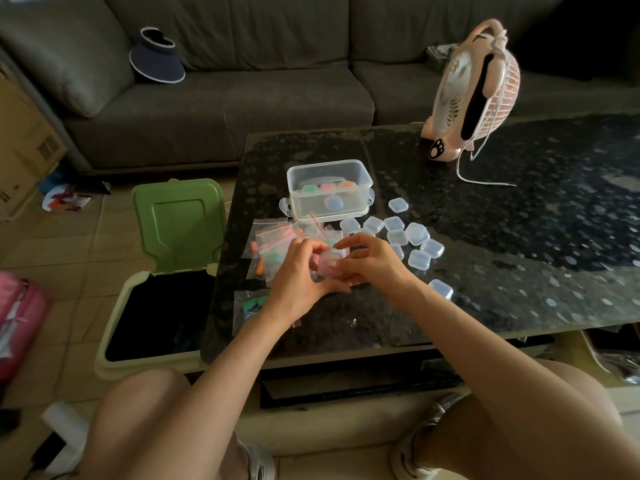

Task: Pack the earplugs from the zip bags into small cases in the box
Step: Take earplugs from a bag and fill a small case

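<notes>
Fingers of left hand point(297, 279) and right hand point(372, 266) curl round one small case point(329, 264), pinkish inside. Just left of the fingers lie zip bags point(272, 241); box point(329, 188) beyond them, empty cases point(417, 235) to their right.

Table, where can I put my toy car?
The big bare patch of table right of the empty cases, in front of the fan. And the strip along the near edge. It's crowded from the box to the zip bags, and where left hand and right hand hold a pink case.
</notes>
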Demonstrator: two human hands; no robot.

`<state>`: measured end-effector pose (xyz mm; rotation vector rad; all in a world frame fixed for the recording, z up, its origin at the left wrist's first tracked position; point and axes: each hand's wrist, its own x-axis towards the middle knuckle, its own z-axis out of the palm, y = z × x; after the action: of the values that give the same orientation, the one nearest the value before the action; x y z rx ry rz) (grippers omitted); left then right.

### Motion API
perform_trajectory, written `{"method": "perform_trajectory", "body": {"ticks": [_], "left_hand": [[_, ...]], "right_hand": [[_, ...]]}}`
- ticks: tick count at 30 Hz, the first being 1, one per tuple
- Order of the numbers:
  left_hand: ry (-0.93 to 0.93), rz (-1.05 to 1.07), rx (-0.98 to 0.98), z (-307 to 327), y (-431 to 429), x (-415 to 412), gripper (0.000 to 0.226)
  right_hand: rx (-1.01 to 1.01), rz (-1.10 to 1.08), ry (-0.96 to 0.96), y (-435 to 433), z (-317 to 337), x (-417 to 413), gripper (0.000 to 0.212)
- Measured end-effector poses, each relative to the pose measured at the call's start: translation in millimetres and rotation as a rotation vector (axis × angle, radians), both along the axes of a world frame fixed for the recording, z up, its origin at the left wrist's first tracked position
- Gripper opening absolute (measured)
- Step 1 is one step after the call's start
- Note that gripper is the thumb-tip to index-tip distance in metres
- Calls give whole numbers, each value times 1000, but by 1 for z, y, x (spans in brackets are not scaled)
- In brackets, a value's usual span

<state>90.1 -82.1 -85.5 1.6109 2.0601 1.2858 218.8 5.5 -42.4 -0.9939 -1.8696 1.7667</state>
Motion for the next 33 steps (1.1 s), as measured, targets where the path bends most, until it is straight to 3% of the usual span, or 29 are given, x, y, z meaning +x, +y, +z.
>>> {"method": "perform_trajectory", "body": {"ticks": [5,9,12,16,20,24,28,30,33], "left_hand": [[25,214,72,1,-3,-12,46],[214,456,-56,-4,-11,-30,40],[381,423,-178,-10,-14,-36,46],[424,369,-302,-15,-16,-39,54],[443,381,-198,-12,-14,-36,32],[414,374,-117,-8,-16,-35,11],[399,394,-62,-5,-17,-37,5],[392,405,-54,-4,-17,-38,4],[366,433,-23,-2,-19,-39,7]], "right_hand": [[-57,-107,88,8,5,-3,32],[-35,-201,78,15,3,-7,27],[-34,-227,84,22,1,-7,28],[-61,-239,68,29,1,-7,30],[-60,-242,55,37,9,-18,17],[-32,-272,53,59,21,-40,19],[-48,-330,149,84,43,-70,17],[-61,-332,157,93,54,-83,27],[-1,-264,-6,99,52,-88,41]]}}
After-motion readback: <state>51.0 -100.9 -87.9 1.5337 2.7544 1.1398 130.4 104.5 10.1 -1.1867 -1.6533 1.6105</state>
